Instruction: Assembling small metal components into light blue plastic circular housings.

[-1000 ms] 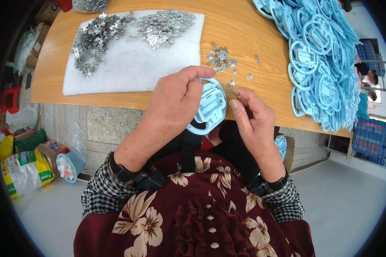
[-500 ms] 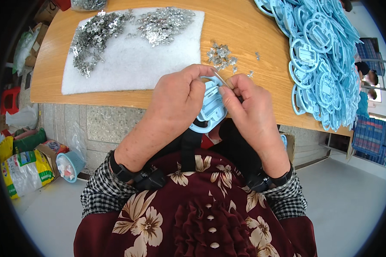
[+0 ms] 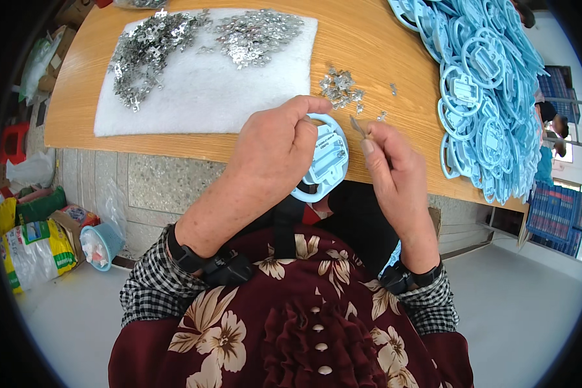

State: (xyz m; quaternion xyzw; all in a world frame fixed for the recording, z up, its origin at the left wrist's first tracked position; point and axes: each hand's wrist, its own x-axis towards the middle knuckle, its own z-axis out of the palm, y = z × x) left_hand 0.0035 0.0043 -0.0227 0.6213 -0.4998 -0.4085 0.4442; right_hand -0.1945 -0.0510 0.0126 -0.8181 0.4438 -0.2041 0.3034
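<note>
My left hand [image 3: 275, 143] is closed on a light blue plastic part [image 3: 330, 158], an oval ring with a moulded panel inside, held tilted at the table's front edge. My fingers hide its left side. Just to the right, my right hand [image 3: 398, 171] pinches a thin, pointed metal tool [image 3: 357, 127], its tip up and clear of the blue part. Most of that tool is hidden in my fingers, so its exact kind cannot be made out. Beyond both hands lies a small heap of silvery metal pieces [image 3: 340, 88] on the wood.
A white fibre pad [image 3: 207, 97] bears two heaps of small metal pieces, a darker heap [image 3: 150, 52] and a brighter heap [image 3: 255, 35]. Many blue plastic parts [image 3: 482, 97] are piled at the table's right end. A blue bin [image 3: 107, 249] stands on the floor at left.
My right hand has drawn back to the right, taking the metal tool away from the blue plastic part's upper edge. The left hand keeps its hold, with the part turned slightly.
</note>
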